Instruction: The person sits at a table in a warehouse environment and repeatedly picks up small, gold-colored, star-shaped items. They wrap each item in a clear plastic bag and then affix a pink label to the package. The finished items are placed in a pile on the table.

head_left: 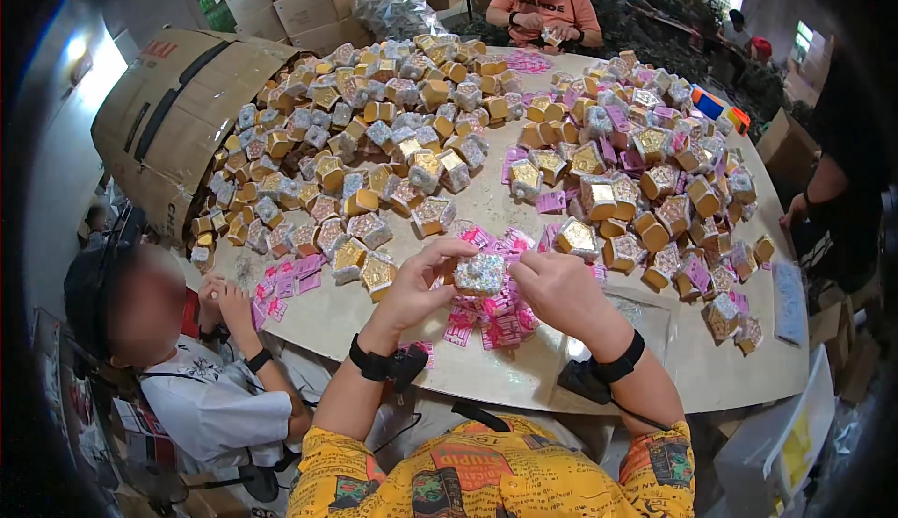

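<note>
A small house-shaped ornament (pixel 479 276), gold with a glittery white top, is gripped between the thumb and fingers of my left hand (pixel 416 284) above the near part of the table. My right hand (pixel 571 295) is closed in a pinch just right of the ornament; whatever its fingertips hold is hidden. Beneath both hands lies a loose heap of pink printed tags (pixel 500 329). Two gold ornaments (pixel 363 267) sit left of my left hand, and another ornament (pixel 577 237) lies beyond my right hand.
Many similar ornaments (pixel 374 125) spill from a tipped cardboard box (pixel 178 116) across the pale table (pixel 449 368). A second pile, mixed with pink tags, covers the right side (pixel 655 181). One person (pixel 206 368) works at left, another (pixel 547 13) across the table.
</note>
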`<action>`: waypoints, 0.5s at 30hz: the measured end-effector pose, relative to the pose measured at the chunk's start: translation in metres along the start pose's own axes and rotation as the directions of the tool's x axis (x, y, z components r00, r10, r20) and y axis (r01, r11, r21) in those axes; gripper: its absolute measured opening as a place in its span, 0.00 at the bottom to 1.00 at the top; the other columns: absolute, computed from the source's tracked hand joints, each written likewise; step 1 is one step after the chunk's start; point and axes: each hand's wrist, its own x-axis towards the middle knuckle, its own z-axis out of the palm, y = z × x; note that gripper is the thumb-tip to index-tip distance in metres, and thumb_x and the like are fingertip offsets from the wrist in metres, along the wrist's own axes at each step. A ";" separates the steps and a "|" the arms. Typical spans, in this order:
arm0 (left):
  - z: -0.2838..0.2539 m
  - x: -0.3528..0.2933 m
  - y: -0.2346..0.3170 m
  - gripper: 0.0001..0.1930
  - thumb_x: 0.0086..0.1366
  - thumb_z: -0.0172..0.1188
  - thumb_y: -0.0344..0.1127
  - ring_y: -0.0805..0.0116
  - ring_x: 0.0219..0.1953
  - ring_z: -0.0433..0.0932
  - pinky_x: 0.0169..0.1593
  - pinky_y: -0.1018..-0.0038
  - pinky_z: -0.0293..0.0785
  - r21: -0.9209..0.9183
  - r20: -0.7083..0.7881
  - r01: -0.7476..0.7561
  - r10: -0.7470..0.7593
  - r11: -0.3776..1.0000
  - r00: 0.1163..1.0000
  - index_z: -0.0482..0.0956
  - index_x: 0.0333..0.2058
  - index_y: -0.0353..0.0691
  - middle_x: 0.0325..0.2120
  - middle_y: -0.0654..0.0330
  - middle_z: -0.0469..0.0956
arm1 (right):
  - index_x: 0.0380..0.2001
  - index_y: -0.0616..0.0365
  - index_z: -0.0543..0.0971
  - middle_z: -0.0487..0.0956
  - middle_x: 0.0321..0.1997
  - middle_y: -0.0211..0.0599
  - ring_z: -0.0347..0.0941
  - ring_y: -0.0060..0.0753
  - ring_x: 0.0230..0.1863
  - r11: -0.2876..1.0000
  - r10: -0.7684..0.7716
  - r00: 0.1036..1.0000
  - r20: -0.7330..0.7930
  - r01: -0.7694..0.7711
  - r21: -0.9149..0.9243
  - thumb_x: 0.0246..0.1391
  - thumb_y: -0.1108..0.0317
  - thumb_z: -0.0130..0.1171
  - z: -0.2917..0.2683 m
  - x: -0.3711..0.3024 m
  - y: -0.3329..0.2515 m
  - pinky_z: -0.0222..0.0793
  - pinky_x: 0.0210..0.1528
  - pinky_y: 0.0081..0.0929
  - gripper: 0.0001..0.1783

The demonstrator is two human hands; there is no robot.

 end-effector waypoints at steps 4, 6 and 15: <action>-0.002 0.001 0.003 0.28 0.49 0.55 0.20 0.68 0.57 0.69 0.61 0.69 0.64 0.028 0.010 0.044 -0.044 0.999 0.999 0.73 0.52 0.38 0.52 0.61 0.70 | 0.27 0.58 0.72 0.72 0.26 0.35 0.75 0.36 0.29 0.997 -0.055 0.998 0.024 0.056 -0.052 0.45 0.71 0.54 -0.004 0.000 0.002 0.73 0.30 0.33 0.04; -0.001 0.002 0.002 0.28 0.48 0.54 0.20 0.68 0.56 0.69 0.60 0.69 0.64 0.027 0.013 0.043 -0.044 0.999 0.999 0.74 0.52 0.38 0.51 0.61 0.71 | 0.27 0.57 0.72 0.72 0.26 0.35 0.75 0.36 0.30 0.992 -0.075 0.996 0.052 0.080 -0.097 0.45 0.71 0.54 -0.005 -0.001 0.003 0.72 0.32 0.32 0.04; 0.015 0.008 0.010 0.25 0.52 0.61 0.23 0.65 0.59 0.68 0.62 0.67 0.64 0.112 0.018 0.061 -0.063 0.992 0.998 0.73 0.51 0.38 0.52 0.59 0.72 | 0.26 0.58 0.72 0.72 0.26 0.37 0.75 0.37 0.29 0.997 -0.031 0.999 0.028 0.033 -0.073 0.45 0.72 0.54 -0.010 -0.014 0.007 0.72 0.30 0.33 0.04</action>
